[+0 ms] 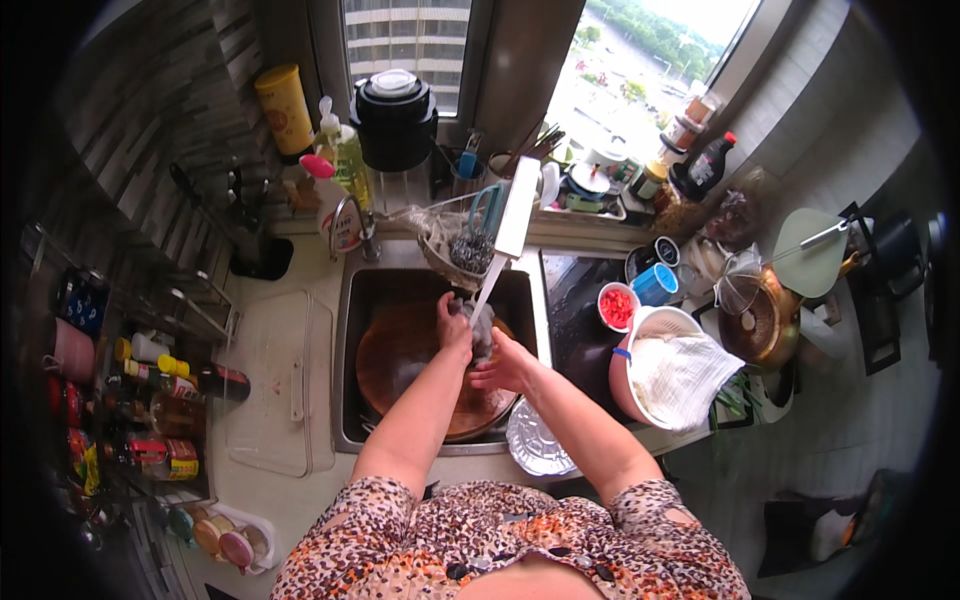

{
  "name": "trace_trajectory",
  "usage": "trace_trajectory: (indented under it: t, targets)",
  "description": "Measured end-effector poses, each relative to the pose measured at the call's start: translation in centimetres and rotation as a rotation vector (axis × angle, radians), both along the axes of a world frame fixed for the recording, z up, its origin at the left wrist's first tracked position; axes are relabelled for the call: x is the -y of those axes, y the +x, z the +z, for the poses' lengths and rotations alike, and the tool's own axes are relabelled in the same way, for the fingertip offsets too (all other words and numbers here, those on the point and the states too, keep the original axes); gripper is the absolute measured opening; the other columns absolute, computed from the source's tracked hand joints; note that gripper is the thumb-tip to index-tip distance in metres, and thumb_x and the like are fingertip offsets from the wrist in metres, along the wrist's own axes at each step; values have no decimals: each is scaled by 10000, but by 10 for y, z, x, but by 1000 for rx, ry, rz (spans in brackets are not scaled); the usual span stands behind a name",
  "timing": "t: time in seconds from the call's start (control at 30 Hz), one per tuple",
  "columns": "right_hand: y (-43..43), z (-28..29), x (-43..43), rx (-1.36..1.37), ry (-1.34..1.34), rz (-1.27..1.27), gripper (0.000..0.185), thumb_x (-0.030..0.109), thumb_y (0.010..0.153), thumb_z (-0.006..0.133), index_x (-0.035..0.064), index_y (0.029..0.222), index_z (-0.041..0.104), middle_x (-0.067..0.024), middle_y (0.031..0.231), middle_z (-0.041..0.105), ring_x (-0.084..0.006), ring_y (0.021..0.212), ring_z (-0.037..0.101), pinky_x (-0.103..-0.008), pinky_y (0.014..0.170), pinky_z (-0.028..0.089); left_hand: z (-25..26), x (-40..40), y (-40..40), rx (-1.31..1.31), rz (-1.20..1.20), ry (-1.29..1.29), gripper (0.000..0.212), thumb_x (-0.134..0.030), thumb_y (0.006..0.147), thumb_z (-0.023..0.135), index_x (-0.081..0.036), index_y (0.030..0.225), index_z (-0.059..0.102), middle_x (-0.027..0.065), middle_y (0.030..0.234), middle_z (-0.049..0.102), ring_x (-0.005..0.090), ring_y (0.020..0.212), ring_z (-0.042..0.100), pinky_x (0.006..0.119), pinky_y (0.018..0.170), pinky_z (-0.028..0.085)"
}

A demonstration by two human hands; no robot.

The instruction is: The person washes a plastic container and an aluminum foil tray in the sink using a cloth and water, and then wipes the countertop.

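My left hand point(453, 334) grips a wet, crumpled grey cloth point(482, 336) under the tap. A thin stream of water point(487, 289) falls onto it from the long white tap spout point(517, 210). Close by on the right, my right hand point(504, 365) has its fingers apart beside the cloth, with nothing seen in them. Beneath both hands, a round wooden cutting board point(401, 367) lies wet in the steel sink point(346, 352). My forearms cover part of the board and the sink's near edge.
Behind the sink, a strainer point(442, 255) holds a steel wool scourer point(472, 251). A foil tray point(536, 442) sits at the near right corner. Rightward stand a bowl of chopped red peppers point(617, 307) and a pink colander point(628, 382) with white cloth. A clear lid point(262, 390) lies left.
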State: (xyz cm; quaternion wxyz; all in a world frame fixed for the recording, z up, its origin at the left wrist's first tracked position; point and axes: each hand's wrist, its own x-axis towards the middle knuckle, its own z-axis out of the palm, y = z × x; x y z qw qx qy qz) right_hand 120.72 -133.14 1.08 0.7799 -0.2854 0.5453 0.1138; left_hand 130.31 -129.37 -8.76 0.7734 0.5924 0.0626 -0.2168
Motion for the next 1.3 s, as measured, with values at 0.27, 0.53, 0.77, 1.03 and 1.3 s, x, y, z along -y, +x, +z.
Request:
trace_trajectory:
  t: [0.27,0.53,0.77,1.03,1.3]
  targets:
    - [51,-106,18,644,194,-63,336,341,924,412,62,805,556,-94,721,591,-240,697,591,-378,657,510,28,-41,-23,515,-293,497,234,-159,842,405,-34,902,594,214,922,619,380,866,595,434,753,477]
    - [36,-190,27,316,-195,190,172,211,899,462,110,859,595,-69,766,591,-181,719,577,-367,611,492,42,-38,-11,543,-381,682,385,-390,868,505,-25,768,578,224,846,613,422,833,573,497,730,453]
    - [54,-132,3,354,-629,-172,272,281,896,479,46,1013,551,-72,859,580,-159,766,536,-331,676,463,-28,-54,10,-162,-157,585,677,-587,821,505,-1,1159,520,245,1108,569,356,936,601,489,809,476]
    - [7,-90,-40,513,-1369,221,152,117,892,462,27,1013,482,-191,870,588,-349,811,592,-400,745,467,-17,-43,7,-964,-621,-358,501,-572,832,525,-82,824,626,85,854,654,259,860,609,446,857,455]
    - [19,-76,-25,412,-1515,422,215,133,872,461,34,1063,463,-214,950,583,-390,876,571,-435,762,453,-50,-68,9,-935,-456,-399,349,-458,820,607,-118,899,631,63,877,652,261,788,615,510,779,473]
